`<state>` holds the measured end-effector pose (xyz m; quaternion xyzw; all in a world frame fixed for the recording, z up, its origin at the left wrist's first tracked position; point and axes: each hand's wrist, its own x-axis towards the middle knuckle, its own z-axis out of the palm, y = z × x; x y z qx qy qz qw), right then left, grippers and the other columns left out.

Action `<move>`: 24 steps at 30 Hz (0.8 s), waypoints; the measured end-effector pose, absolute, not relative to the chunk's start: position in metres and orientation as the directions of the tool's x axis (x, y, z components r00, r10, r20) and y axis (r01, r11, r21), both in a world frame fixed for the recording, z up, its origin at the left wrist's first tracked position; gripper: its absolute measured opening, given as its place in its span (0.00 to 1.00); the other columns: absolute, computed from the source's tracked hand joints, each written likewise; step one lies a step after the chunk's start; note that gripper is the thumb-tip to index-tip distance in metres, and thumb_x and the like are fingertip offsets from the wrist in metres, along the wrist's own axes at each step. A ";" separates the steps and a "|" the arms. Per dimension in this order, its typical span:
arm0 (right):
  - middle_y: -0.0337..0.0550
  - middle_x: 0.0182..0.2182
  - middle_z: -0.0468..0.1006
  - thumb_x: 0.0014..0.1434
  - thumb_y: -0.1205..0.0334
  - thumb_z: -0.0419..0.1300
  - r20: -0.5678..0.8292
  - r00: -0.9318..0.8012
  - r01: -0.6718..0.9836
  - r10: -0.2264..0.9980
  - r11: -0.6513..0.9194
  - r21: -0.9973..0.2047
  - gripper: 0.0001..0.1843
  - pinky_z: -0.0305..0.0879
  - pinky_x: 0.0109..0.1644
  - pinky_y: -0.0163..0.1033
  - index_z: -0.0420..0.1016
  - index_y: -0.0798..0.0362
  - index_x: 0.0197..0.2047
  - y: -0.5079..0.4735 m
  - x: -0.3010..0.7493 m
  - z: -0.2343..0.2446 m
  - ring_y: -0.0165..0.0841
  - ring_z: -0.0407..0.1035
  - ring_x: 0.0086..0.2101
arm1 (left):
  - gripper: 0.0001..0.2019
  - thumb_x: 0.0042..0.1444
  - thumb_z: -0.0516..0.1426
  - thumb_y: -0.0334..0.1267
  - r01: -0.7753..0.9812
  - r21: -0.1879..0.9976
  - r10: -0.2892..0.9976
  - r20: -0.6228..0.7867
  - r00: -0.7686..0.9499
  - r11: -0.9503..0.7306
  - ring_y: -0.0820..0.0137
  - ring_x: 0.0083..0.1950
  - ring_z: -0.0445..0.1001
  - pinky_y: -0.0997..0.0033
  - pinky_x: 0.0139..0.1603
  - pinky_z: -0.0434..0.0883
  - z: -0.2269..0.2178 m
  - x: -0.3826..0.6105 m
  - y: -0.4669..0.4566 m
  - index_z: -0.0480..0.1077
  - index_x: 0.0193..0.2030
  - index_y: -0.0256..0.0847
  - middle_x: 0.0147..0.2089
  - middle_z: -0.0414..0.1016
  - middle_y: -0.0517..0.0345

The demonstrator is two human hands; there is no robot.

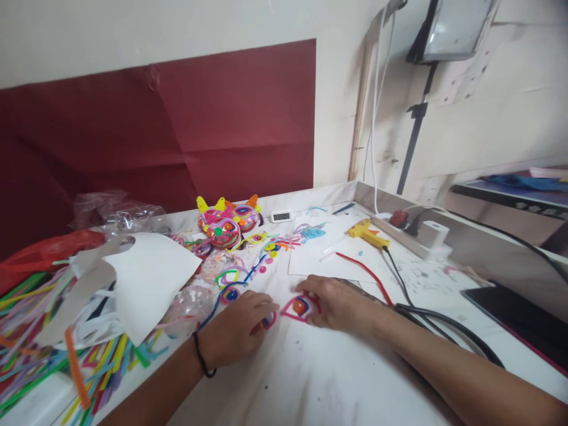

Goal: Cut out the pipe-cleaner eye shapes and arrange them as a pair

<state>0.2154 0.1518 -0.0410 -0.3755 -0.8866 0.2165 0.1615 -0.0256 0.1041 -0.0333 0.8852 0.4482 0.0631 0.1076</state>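
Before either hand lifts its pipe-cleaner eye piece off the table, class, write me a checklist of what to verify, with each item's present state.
1. Right hand touching the pink eye piece: ok.
2. Left hand covering a second eye piece: ok; grip cannot tell.
3. Blue pipe cleaner clear of the left hand: not ok, it runs under it.
4. Glue gun away from both hands: ok.
5. Glue gun hot: cannot tell.
6. Black cable clear of the right forearm: not ok, it lies alongside.

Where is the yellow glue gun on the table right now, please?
In the head view, the yellow glue gun lies at the far right of the table, on the white sheet's back edge, beyond the right hand and beside the power strip.
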 end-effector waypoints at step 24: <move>0.51 0.51 0.71 0.47 0.68 0.65 0.135 -0.714 0.564 0.687 0.679 -0.470 0.35 0.63 0.53 0.45 0.64 0.55 0.59 0.154 0.225 -0.051 0.44 0.65 0.50 | 0.32 0.45 0.66 0.43 0.778 0.284 0.804 -0.040 0.593 -0.560 0.61 0.58 0.64 0.60 0.59 0.60 -0.044 -0.057 0.101 0.62 0.58 0.48 0.56 0.68 0.55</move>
